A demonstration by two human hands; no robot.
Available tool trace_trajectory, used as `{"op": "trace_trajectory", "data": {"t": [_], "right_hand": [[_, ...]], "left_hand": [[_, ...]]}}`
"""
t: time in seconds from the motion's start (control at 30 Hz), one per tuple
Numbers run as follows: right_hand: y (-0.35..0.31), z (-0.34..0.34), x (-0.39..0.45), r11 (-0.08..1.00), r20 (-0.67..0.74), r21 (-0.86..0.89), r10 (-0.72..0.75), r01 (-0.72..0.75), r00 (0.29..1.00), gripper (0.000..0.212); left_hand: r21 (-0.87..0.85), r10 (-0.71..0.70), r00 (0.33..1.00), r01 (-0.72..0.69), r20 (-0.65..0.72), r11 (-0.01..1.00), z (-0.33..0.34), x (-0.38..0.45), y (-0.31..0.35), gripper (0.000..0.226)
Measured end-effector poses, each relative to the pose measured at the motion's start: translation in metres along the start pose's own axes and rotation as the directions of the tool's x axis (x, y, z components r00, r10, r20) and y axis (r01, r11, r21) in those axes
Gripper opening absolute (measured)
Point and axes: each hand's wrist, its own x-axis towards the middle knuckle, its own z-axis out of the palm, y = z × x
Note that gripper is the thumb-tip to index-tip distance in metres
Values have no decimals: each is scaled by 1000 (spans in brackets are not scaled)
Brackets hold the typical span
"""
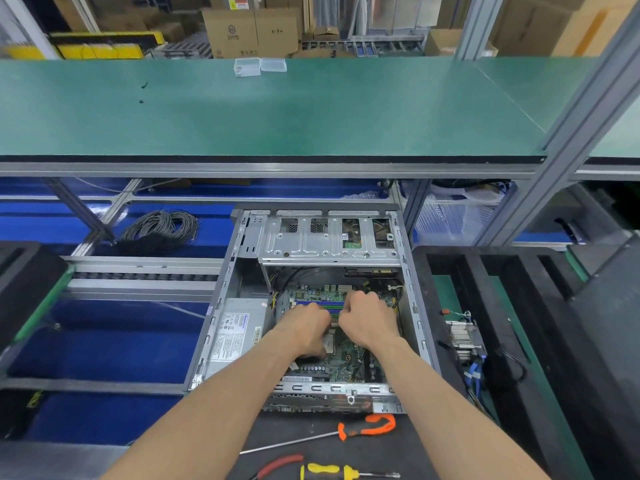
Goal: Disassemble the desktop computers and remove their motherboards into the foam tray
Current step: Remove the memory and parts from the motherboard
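Reaching into open case (221,306): left hand (306,329), right hand (369,322) curled over motherboard (349,362) (grip unclear).

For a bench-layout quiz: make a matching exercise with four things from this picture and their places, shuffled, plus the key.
Things:
1. orange screwdriver
2. cable coil
3. clear boxes
4. heatsink

Places:
A. on the green upper shelf, far edge
B. right of the case, in the black foam
C. just in front of the case
D. left of the case, on the blue surface behind it

Pairs: 1-C, 2-D, 3-A, 4-B
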Motion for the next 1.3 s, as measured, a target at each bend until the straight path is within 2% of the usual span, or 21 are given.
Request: {"op": "trace_trajectory", "data": {"t": [0.27, 0.53, 0.67, 0.77, 0.87, 0.97, 1.07, 1.13, 1.23, 1.3], "right_hand": [[-2, -2, -1, 1000, 25, -1, 20, -20, 999, 27], [-5, -4, -5, 999, 76, 45, 16, -20, 997, 29], [-4, -7, -9, 990, 99, 143, -7, -8, 995, 34], [-5, -10, -12, 966, 57, 253, -69, 52, 996, 33], [-9, -15, -17, 888, 7, 451, -98, 85, 995, 28], [-15, -26, -23, 674, 37, 739, -39, -1, 999, 23], [-17, -40, -29, 463, 86, 884, -13, -70, 996, 17], [-17, -48, -31, 424, 81, 903, 5, -76, 997, 20], [-11, -60, -32, 419, 41, 906, 47, -57, 998, 50], [-3, -69, -33, 419, 14, 907, 85, -48, 996, 55]], "left_hand": [[-38, 8, 1000, -8, -15, 999, -4, -3, -1, 38], [14, 33, 999, -33, -38, 999, -15, -15, -1, 33], [58, 42, 997, -38, -58, 998, -30, -24, -4, 32], [56, 43, 994, -38, -98, 998, -49, -28, -10, 34], [48, 58, 985, -51, -162, 998, -69, -32, -17, 39], [20, 67, 974, -64, -217, 998, -86, -34, -15, 36], [42, 104, 952, -96, -288, 995, -100, -34, -4, 33], [26, 122, 932, -120, -342, 992, -108, -34, 6, 29], [14, 152, 901, -160, -405, 987, -116, -31, 20, 27], [18, 179, 872, -192, -456, 981, -118, -29, 29, 28]]}}
